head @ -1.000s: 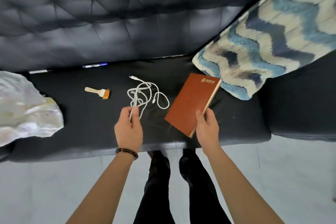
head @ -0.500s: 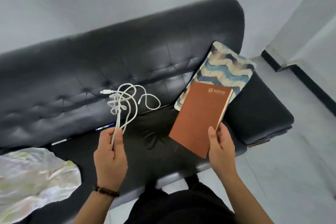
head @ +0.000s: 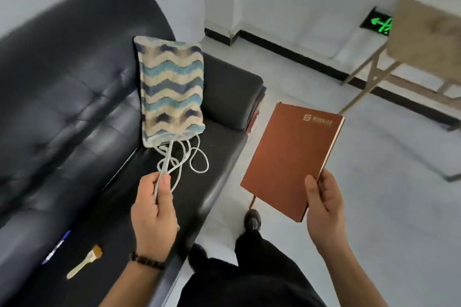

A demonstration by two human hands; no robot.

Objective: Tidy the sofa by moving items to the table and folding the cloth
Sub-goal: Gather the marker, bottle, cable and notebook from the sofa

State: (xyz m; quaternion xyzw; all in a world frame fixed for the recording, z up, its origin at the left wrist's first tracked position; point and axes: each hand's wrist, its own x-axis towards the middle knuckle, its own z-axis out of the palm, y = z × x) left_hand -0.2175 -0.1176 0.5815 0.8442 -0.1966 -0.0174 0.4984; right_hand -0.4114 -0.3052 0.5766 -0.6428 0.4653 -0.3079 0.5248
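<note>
My left hand [head: 152, 204] grips a tangled white cable [head: 185, 157], whose loops hang above the seat of the black leather sofa [head: 62, 97]. My right hand [head: 324, 209] holds a brown notebook [head: 291, 159] by its lower corner, out over the floor to the right of the sofa. A zigzag-patterned cloth [head: 171, 90] in blue and cream leans against the sofa back beside the armrest. A small brush [head: 86, 260] with a wooden handle and a blue pen [head: 56, 247] lie on the seat at the lower left.
A wooden table [head: 424, 40] stands at the upper right, across the pale floor [head: 386, 194]. A glowing green exit sign [head: 378, 23] sits low on the wall behind it. My legs and a shoe [head: 252, 219] are beside the sofa's front edge.
The view has swung right, away from the sofa toward the table. Both hands carried the cable and the notebook rightward; the notebook now hangs over the floor. The crumpled pale bag has left the view.
</note>
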